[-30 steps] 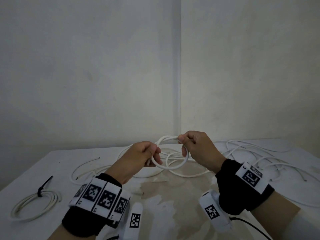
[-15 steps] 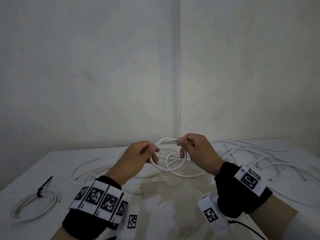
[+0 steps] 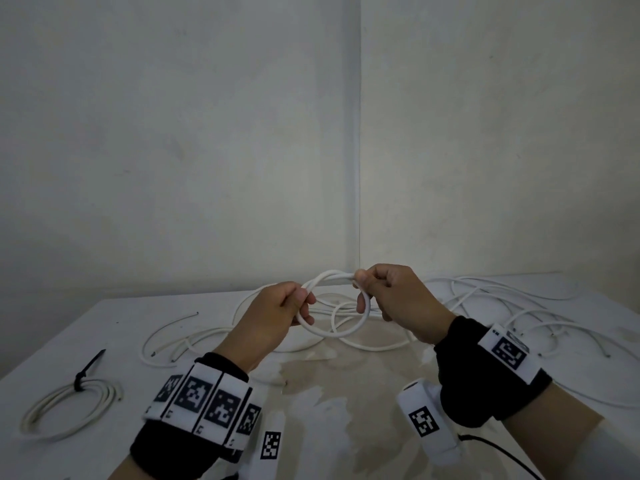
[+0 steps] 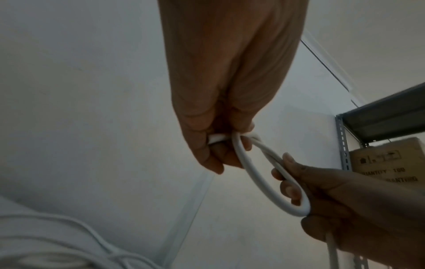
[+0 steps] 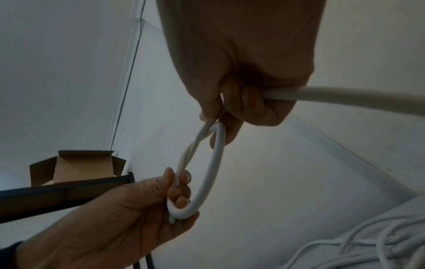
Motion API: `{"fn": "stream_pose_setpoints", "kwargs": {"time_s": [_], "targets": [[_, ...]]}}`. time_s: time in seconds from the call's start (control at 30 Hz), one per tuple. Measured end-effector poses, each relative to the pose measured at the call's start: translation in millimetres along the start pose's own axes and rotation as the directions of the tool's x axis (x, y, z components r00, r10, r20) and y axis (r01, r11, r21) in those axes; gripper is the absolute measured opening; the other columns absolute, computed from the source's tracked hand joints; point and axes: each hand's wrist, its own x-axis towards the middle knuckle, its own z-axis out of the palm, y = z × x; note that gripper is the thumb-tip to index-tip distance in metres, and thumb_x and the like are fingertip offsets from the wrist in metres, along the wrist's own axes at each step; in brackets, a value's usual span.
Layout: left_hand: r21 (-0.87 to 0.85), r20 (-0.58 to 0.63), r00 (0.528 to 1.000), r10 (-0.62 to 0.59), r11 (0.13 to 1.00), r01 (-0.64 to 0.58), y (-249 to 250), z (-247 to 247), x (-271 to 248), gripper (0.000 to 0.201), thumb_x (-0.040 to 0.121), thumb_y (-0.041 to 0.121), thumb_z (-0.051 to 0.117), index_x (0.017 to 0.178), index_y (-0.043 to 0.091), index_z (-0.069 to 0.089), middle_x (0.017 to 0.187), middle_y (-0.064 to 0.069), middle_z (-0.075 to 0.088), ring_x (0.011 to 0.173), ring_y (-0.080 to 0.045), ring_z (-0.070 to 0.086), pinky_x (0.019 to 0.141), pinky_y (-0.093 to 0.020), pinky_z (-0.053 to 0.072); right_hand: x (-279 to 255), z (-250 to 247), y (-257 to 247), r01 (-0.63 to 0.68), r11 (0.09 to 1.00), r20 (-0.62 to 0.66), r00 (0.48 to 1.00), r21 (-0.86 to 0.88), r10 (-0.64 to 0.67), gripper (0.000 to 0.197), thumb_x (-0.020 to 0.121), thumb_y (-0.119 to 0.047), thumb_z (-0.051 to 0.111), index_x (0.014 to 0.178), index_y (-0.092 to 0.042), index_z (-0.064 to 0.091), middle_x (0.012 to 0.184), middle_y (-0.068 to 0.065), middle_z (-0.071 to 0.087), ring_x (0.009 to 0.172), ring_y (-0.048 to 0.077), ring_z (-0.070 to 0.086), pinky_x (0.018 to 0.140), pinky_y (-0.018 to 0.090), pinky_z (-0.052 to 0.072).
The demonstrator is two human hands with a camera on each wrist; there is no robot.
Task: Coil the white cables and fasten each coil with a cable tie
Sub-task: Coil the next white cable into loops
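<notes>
The coil (image 3: 334, 306) is just getting started, a couple of small turns of smooth, round white cable held up in the air between the two hands, above the table (image 3: 62, 334). The left hand (image 3: 273, 317) has its fingers curled tight round one side of the loop, with a short bit of cable poking out past the thumb in the left wrist view. The right hand (image 3: 391, 299) pinches the opposite side, fingers wrapped round both the loop and the loose run of cable trailing off behind the palm. So I'd say it's mid-winding on this one, nowhere near tying yet. The next move probably calls for the right fingers to slide back along the free run and bring another turn round to the left fingers, which have to keep the stack from springing open, since this stuff looks stiff enough to fight back. Beyond the fingertips lies a tangle of loose cables (image 3: 502, 306) on the tabletop. Way off past the left wrist sits a done coil (image 3: 65, 410), cinched with a black tie (image 3: 85, 372).
</notes>
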Motion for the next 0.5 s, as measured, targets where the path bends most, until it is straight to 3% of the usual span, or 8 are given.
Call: {"fn": "stream_pose_setpoints", "kwargs": {"time_s": [0.13,0.2,0.3,0.4,0.5], "targets": [[-0.118,-0.043,0.999,0.019,0.993,-0.024,-1,-1,-3,0.032,0.098,0.011,0.036,0.076,0.011,0.059,0.064,0.0,0.053,0.056,0.0,0.06,0.061,-0.01,0.05,2,-5,0,0.033,0.999,0.034,0.999,0.034,-0.034,0.028,0.093,-0.027,0.05,0.074,-0.008,0.057,0.069,0.01,0.068,0.037,0.009,0.028,0.04,0.021,0.027],[-0.176,-0.096,0.995,0.018,0.984,-0.035,-1,-9,-2,0.032,0.098,0.011,0.035,0.075,0.011,0.058,0.062,0.001,0.052,0.057,-0.003,0.059,0.062,-0.012,0.051,3,-10,8,0.08,0.993,0.044,0.996,-0.083,-0.076,0.027,0.093,-0.024,0.051,0.075,-0.005,0.057,0.07,0.012,0.065,0.037,0.006,0.029,0.04,0.017,0.026],[-0.247,-0.165,0.986,0.0,0.968,-0.041,-3,-27,-1,0.032,0.098,0.011,0.034,0.076,0.009,0.056,0.063,-0.003,0.048,0.051,-0.001,0.056,0.06,-0.014,0.053,3,-21,29,0.121,0.939,0.033,0.993,-0.322,-0.117,0.029,0.094,-0.023,0.049,0.081,0.001,0.057,0.061,0.002,0.055,0.046,0.005,0.039,0.049,0.013,0.032],[-0.279,-0.213,0.977,-0.033,0.96,-0.029,-7,-40,-3,0.032,0.099,0.011,0.033,0.077,0.007,0.056,0.062,-0.004,0.047,0.047,-0.001,0.055,0.058,-0.015,0.053,2,-36,47,0.145,0.891,0.001,0.987,-0.431,-0.16,0.023,0.094,-0.02,0.05,0.073,-0.01,0.053,0.06,-0.003,0.047,0.057,0.006,0.042,0.057,0.014,0.034],[-0.335,-0.284,0.956,-0.075,0.942,-0.025,-13,-50,-4,0.034,0.1,0.01,0.031,0.076,0.007,0.054,0.054,0.0,0.05,0.044,-0.001,0.053,0.057,-0.015,0.053,11,-58,59,0.097,0.874,-0.066,0.987,-0.476,-0.146,0.024,0.093,-0.02,0.052,0.069,-0.023,0.048,0.066,0.003,0.049,0.063,0.013,0.043,0.059,0.02,0.032]]}}
